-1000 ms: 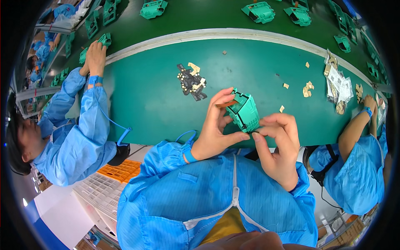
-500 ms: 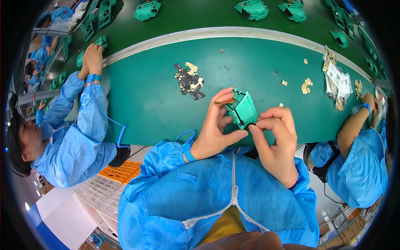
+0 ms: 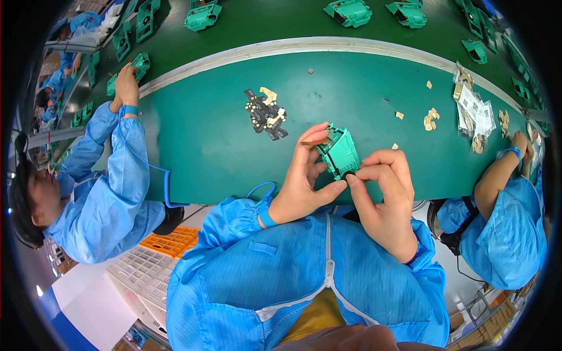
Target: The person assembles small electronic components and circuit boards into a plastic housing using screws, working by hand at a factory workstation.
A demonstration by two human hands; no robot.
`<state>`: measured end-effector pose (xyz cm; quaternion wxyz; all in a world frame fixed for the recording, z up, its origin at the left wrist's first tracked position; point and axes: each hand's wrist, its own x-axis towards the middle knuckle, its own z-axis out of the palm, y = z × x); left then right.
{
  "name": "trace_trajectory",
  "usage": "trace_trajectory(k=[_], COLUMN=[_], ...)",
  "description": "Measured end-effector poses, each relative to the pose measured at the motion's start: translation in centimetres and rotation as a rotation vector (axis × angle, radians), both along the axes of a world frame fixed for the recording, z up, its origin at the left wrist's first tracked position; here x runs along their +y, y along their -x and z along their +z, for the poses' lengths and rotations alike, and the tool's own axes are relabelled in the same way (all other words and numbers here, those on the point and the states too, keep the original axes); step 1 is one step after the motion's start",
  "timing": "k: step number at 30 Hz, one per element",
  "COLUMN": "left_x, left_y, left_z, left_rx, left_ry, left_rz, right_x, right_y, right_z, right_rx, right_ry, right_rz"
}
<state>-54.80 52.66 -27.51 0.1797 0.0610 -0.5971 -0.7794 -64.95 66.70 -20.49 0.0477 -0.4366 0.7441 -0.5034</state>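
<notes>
Over green bench [image 3: 205,146], both hands' fingers [image 3: 319,155] (curled) pinch teal housing [image 3: 339,153].

A pile of small black and tan parts [image 3: 266,113] lies on the green desk [image 3: 199,140], with tan scraps [image 3: 431,118] and clear bags [image 3: 475,114] farther right. Green housings [image 3: 349,11] sit on the belt beyond, and an orange tray [image 3: 170,241] sits below the desk's edge
</notes>
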Motion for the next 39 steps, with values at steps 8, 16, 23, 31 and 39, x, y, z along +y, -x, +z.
trace_trajectory(k=[8,16,23,31,39], left_x=[0.4,0.1,0.2,0.0,-0.2], left_y=[0.1,0.1,0.0,-0.1,-0.2], left_z=[0.3,0.1,0.4,0.7,0.5], left_rx=[-0.038,0.002,-0.06,-0.111,-0.053], left_ry=[-0.079,-0.014,-0.147,-0.181,-0.08], left_rz=[0.04,-0.01,-0.036,-0.068,-0.108], right_x=[-0.1,0.1,-0.1,0.0,-0.6], right_y=[-0.1,0.0,-0.2,0.5,0.8], right_z=[-0.1,-0.2,-0.3,-0.8,-1.1], right_rx=[-0.045,-0.09,-0.431,-0.871,-0.925], right_ry=[-0.004,-0.013,0.031,0.1,0.07], right_rz=[-0.008,-0.004,-0.029,0.039,0.076])
